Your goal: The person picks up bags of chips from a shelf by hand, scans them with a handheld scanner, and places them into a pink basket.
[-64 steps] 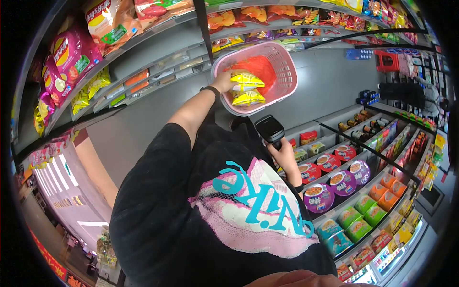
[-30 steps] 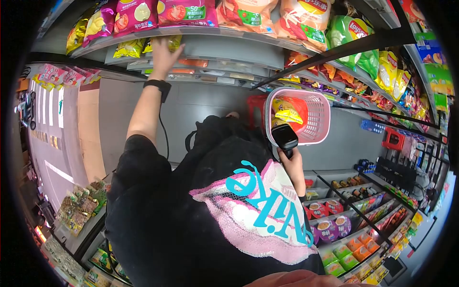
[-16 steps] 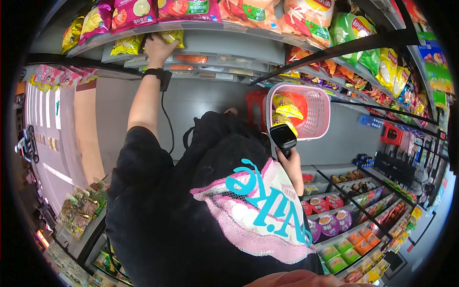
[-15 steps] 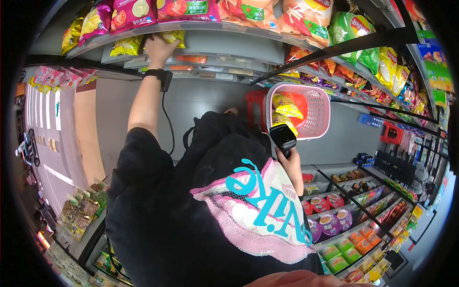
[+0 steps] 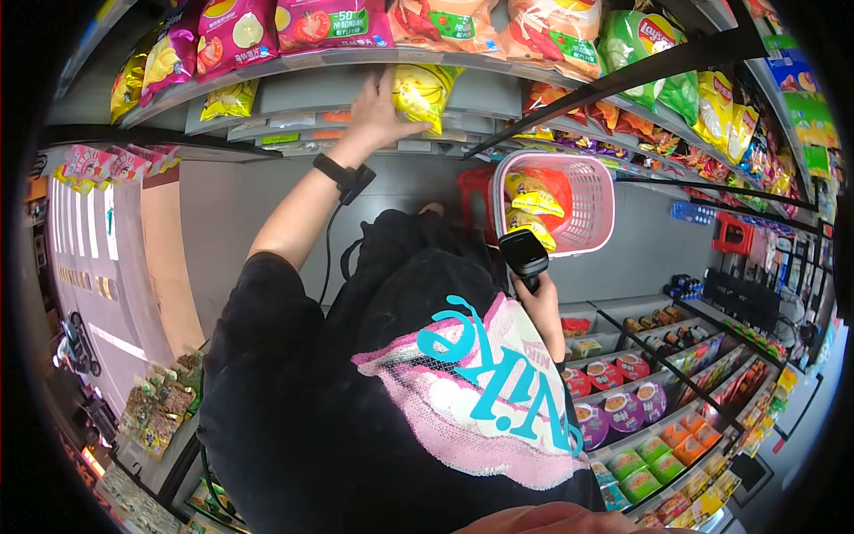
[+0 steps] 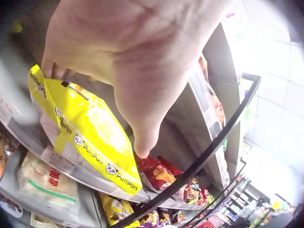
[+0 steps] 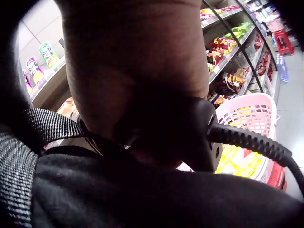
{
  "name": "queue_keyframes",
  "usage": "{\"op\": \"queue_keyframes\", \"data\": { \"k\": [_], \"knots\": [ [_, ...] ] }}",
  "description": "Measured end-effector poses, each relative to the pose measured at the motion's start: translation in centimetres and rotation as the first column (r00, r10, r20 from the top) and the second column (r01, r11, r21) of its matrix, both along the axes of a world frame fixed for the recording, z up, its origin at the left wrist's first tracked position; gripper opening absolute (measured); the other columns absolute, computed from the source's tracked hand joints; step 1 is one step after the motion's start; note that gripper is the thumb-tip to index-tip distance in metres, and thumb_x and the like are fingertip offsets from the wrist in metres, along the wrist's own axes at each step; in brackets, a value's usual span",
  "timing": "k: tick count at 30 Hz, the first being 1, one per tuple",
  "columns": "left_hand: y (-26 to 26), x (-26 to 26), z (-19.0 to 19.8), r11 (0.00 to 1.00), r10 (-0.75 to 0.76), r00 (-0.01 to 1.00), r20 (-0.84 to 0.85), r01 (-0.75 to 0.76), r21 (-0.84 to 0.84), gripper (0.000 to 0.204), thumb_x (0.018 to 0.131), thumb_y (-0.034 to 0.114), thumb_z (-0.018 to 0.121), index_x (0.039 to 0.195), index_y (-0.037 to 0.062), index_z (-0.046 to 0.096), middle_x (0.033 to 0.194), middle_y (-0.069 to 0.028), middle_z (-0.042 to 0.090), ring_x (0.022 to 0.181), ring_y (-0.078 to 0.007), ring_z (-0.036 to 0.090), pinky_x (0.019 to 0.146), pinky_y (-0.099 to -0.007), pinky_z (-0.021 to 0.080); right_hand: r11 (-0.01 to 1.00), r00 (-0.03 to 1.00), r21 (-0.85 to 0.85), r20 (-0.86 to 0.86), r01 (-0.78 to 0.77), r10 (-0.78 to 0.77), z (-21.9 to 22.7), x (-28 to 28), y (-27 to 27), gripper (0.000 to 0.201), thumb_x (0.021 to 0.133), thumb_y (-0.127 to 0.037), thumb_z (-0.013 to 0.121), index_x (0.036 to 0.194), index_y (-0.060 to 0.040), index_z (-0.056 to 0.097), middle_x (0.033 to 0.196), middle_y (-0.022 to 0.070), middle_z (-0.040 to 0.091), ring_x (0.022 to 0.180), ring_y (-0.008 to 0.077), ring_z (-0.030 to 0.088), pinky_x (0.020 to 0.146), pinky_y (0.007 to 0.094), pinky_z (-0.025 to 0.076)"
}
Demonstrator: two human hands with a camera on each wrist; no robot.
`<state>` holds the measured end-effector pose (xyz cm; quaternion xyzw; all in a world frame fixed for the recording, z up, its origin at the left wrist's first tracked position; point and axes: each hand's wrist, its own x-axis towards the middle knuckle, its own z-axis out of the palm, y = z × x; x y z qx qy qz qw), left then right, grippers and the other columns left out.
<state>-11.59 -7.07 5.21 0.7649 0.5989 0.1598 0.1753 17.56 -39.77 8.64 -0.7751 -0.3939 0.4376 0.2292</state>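
The person is standing in a narrow shop aisle with a grey floor [image 5: 374, 191] running between two racks. The left hand [image 5: 378, 111] is reaching up to the snack rack and is gripping a yellow snack bag [image 5: 420, 92] by its edge, fingers curled over the top and thumb lying down its face; the bag is hanging just in front of the grey shelf edge [image 5: 356, 58], partly off the shelf. In the left wrist view the same bag [image 6: 90, 135] is showing yellow print above a clear lower part, with red bags lying on the shelf below it. Rows of chip bags [image 5: 329, 22] in pink, orange, green and yellow are filling the shelves above and to the right. The right hand [image 5: 538, 298] is clenching the grip of a black barcode scanner [image 5: 523, 254], held upright near the chest. Just behind it a pink basket [image 5: 592, 209] is sitting on a red stool [image 5: 471, 191] and is holding more yellow bags. On the opposite rack, cup noodles [image 5: 623, 409] are standing in rows.
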Motion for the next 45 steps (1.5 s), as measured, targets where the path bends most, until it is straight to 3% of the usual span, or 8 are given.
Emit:
{"op": "queue_keyframes", "data": {
  "k": [5, 9, 18, 26, 31, 35, 38, 45],
  "knots": [
    [2.1, 0.1, -0.6, 0.937, -0.26, 0.964, -0.054, 0.265, 0.229, 0.116, 0.055, 0.041, 0.091, 0.15, 0.011, 0.032, 0.145, -0.0284, 0.032, 0.13, -0.0487, 0.04, 0.106, -0.051, 0.039, 1.0, 1.0, 0.031, -0.022, 0.002, -0.001, 0.5, -0.1, 0.0, 0.032, 0.083, -0.011, 0.072, 0.112, 0.0016, 0.064, 0.096, 0.0177, 0.071, 0.091, 0.024, 0.067, 0.085, 0.0358, 0.05],
    [3.3, 0.6, -2.0, 0.933, -0.289, 0.949, -0.125, 0.308, 0.184, 0.108, 0.058, 0.036, 0.09, 0.149, 0.0188, 0.035, 0.145, -0.0258, 0.033, 0.128, -0.0487, 0.042, 0.103, -0.0515, 0.043, 0.999, 1.0, 0.052, -0.024, 0.001, 0.0, 0.5, -0.1, 0.1, 0.032, 0.083, -0.01, 0.072, 0.111, 0.002, 0.064, 0.097, 0.0179, 0.071, 0.091, 0.0242, 0.067, 0.085, 0.0358, 0.05],
    [1.7, 1.4, -0.8, 0.965, -0.244, 0.955, 0.166, 0.223, 0.135, 0.09, 0.066, 0.025, 0.086, 0.146, 0.0234, 0.045, 0.145, -0.0218, 0.045, 0.131, -0.0412, 0.047, 0.105, -0.0462, 0.044, 0.997, 1.0, 0.07, -0.013, -0.017, 0.018, 0.4, 0.2, -0.3, 0.032, 0.082, -0.009, 0.072, 0.111, 0.0023, 0.064, 0.097, 0.0178, 0.071, 0.091, 0.0235, 0.066, 0.085, 0.0354, 0.05],
    [-4.3, 1.6, 1.8, 0.859, -0.451, 0.707, 0.545, 0.51, 0.05, 0.095, 0.066, 0.016, 0.087, 0.15, 0.0207, 0.041, 0.148, -0.019, 0.045, 0.133, -0.0351, 0.049, 0.109, -0.0425, 0.043, 0.996, 1.0, 0.086, -0.008, 0.011, -0.011, 0.2, 0.6, -0.5, 0.031, 0.081, -0.008, 0.071, 0.11, 0.0031, 0.064, 0.094, 0.0176, 0.07, 0.09, 0.0226, 0.066, 0.084, 0.0357, 0.05],
    [-6.7, 3.2, 1.7, 0.749, -0.121, 0.598, 0.792, 0.579, -0.322, 0.089, 0.077, 0.008, 0.08, 0.152, 0.0087, 0.034, 0.147, -0.0119, 0.049, 0.132, -0.0181, 0.047, 0.11, -0.0327, 0.037, 0.986, 1.0, 0.164, -0.017, -0.01, 0.013, 0.5, 0.9, -0.7, 0.033, 0.079, -0.007, 0.071, 0.109, 0.0043, 0.063, 0.094, 0.0183, 0.07, 0.09, 0.0231, 0.066, 0.085, 0.0362, 0.051],
    [-6.8, 4.1, -2.1, 0.731, -0.163, 0.596, 0.786, 0.608, -0.309, 0.08, 0.084, 0.019, 0.079, 0.15, 0.0025, 0.036, 0.137, -0.012, 0.056, 0.122, -0.016, 0.053, 0.106, -0.031, 0.041, 0.982, 1.0, 0.186, -0.011, -0.025, 0.028, 1.9, 0.5, -0.7, 0.036, 0.078, -0.006, 0.071, 0.111, 0.005, 0.062, 0.097, 0.019, 0.07, 0.092, 0.0237, 0.066, 0.085, 0.0362, 0.051],
    [-7.8, 6.1, -2.4, 0.6, -0.059, 0.618, 0.784, 0.65, -0.467, 0.075, 0.086, 0.023, 0.078, 0.146, 0.0005, 0.04, 0.13, -0.01, 0.06, 0.117, -0.0149, 0.055, 0.103, -0.0306, 0.043, 0.981, 1.0, 0.194, -0.024, -0.011, 0.016, 3.5, 1.2, -0.9, 0.038, 0.078, -0.005, 0.07, 0.114, 0.0053, 0.06, 0.099, 0.0194, 0.07, 0.093, 0.0239, 0.066, 0.086, 0.0357, 0.05],
    [-9.3, 9.7, -2.4, 0.54, -0.119, 0.623, 0.773, 0.694, -0.476, 0.071, 0.086, 0.03, 0.078, 0.142, 0.0011, 0.046, 0.125, -0.0082, 0.063, 0.113, -0.0137, 0.057, 0.101, -0.0299, 0.044, 0.97, 1.0, 0.244, -0.029, 0.006, 0.001, 3.9, 2.7, -2.0, 0.041, 0.077, -0.002, 0.067, 0.116, 0.0046, 0.059, 0.104, 0.0203, 0.069, 0.096, 0.0252, 0.066, 0.088, 0.0346, 0.05]
  ]
}}
